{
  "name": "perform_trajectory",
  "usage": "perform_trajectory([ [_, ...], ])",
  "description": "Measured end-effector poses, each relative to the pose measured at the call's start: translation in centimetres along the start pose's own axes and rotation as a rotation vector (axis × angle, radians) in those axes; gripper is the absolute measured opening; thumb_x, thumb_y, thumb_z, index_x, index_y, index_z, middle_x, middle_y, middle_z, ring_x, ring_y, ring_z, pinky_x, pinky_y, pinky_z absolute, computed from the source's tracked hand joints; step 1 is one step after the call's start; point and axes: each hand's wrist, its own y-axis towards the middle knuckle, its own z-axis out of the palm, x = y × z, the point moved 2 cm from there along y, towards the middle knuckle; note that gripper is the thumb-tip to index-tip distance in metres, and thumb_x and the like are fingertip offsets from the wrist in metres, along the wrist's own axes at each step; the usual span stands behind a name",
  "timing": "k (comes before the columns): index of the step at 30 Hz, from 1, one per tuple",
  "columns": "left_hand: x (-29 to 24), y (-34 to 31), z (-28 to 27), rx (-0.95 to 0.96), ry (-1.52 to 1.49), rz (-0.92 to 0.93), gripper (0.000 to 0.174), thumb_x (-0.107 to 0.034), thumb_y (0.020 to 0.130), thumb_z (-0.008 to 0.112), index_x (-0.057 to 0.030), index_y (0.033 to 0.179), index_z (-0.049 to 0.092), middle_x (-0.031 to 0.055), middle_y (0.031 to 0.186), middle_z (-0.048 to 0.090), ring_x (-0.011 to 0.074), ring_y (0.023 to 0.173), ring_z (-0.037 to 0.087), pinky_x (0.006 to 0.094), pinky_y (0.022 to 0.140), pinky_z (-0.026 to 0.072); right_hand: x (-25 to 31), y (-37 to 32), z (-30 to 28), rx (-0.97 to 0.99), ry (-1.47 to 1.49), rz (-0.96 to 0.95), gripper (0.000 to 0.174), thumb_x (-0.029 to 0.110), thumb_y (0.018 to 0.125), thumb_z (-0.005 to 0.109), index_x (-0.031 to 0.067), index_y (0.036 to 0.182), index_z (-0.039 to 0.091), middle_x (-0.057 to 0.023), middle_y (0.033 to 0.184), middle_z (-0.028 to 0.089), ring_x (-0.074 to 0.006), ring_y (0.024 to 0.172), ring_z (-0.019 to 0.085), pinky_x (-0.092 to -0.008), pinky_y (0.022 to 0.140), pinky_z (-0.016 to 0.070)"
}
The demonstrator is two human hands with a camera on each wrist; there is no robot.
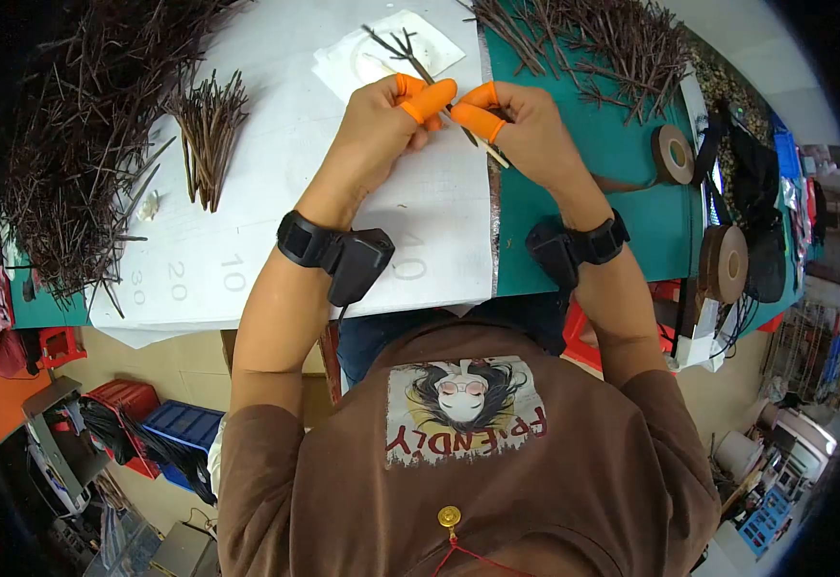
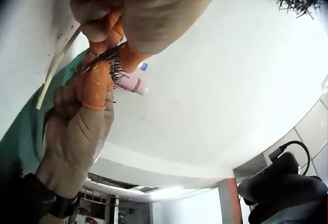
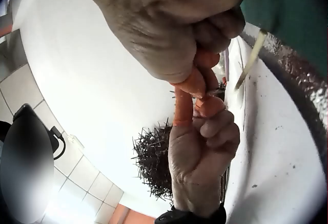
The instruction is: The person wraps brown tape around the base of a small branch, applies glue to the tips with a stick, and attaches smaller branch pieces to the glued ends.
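Note:
In the head view the left hand (image 1: 379,130) pinches a dark branched twig (image 1: 420,69) between thumb and finger, both in orange finger covers. Close beside it, the right hand (image 1: 533,130) pinches the lower part of the twig, its thumb and finger also covered in orange. A pale thin stick end (image 1: 495,154) points down between the hands. Seen from the left wrist, the covered fingertips of the left hand (image 2: 148,14) and right hand (image 2: 77,132) almost meet around dark stems; a pale stick (image 2: 51,75) hangs beside them. The fingers hide the stems' contact area.
A large twig pile (image 1: 64,125) lies at the left, with a smaller bundle (image 1: 209,139) beside it. More twigs (image 1: 622,48) lie at the back right. White squares (image 1: 353,62) are behind the hands. Tape rolls (image 1: 673,154) stand at the right edge.

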Motion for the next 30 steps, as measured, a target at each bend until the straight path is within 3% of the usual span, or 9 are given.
perform_trajectory([
  [6,0.7,0.4,-0.3,0.01,0.123,0.112,0.02,-0.02,0.081,0.063,-0.0046,0.072,0.054,0.0,0.058,0.052,0.0036,0.045,0.041,0.0163,0.041,0.0294,0.0,-0.1,0.1,0.056,0.006,0.016,0.016,0.014,0.079,0.061,-0.0014,0.084,0.062,0.0004,0.062,0.055,-0.0046,0.055,0.044,-0.0201,0.049,0.0347],
  [10,1.1,0.7,-0.8,0.026,0.15,0.084,0.02,-0.02,0.081,0.062,-0.0046,0.072,0.054,-0.0003,0.058,0.052,0.0038,0.045,0.04,0.0163,0.042,0.0292,-0.1,0.2,-0.8,0.092,0.011,0.109,0.016,0.011,0.079,0.06,-0.0014,0.09,0.062,-0.0013,0.069,0.058,-0.0058,0.061,0.049,-0.0199,0.054,0.0385],
  [16,1.1,0.8,-0.8,0.056,0.189,0.05,0.018,-0.021,0.083,0.059,-0.0046,0.077,0.055,-0.0006,0.059,0.052,0.0041,0.048,0.04,0.0163,0.044,0.0296,-0.8,0.3,-1.1,0.133,0.035,-0.042,0.018,0.006,0.078,0.059,-0.0019,0.094,0.06,-0.0047,0.079,0.061,-0.0077,0.071,0.053,-0.0196,0.062,0.0421],
  [21,0.9,0.5,-0.6,0.123,0.2,0.007,0.015,-0.02,0.085,0.055,-0.0047,0.082,0.056,-0.0007,0.064,0.053,0.0046,0.05,0.041,0.0163,0.046,0.0312,-1.0,0.4,-1.1,0.138,0.025,0.0,0.016,0.003,0.077,0.057,-0.0023,0.091,0.061,-0.0044,0.076,0.061,-0.0082,0.067,0.053,-0.02,0.06,0.0417],
  [27,0.4,0.1,-0.9,0.24,-0.117,-0.08,0.015,-0.018,0.086,0.052,-0.0039,0.087,0.057,-0.0006,0.069,0.055,0.0053,0.054,0.045,0.0155,0.047,0.0329,-1.2,0.4,-0.4,0.147,-0.021,0.016,0.014,0.006,0.078,0.057,-0.0009,0.089,0.062,-0.0018,0.068,0.057,-0.006,0.06,0.047,-0.0202,0.053,0.0379],
  [30,0.5,0.4,-0.5,0.213,-0.17,0.001,0.016,-0.019,0.086,0.054,-0.0035,0.085,0.056,0.0001,0.069,0.055,0.0051,0.053,0.045,0.0151,0.047,0.0335,-1.0,0.3,-0.4,0.114,0.019,0.039,0.014,0.008,0.079,0.057,-0.0007,0.088,0.061,-0.0007,0.066,0.055,-0.0048,0.058,0.045,-0.0194,0.051,0.0356],
])
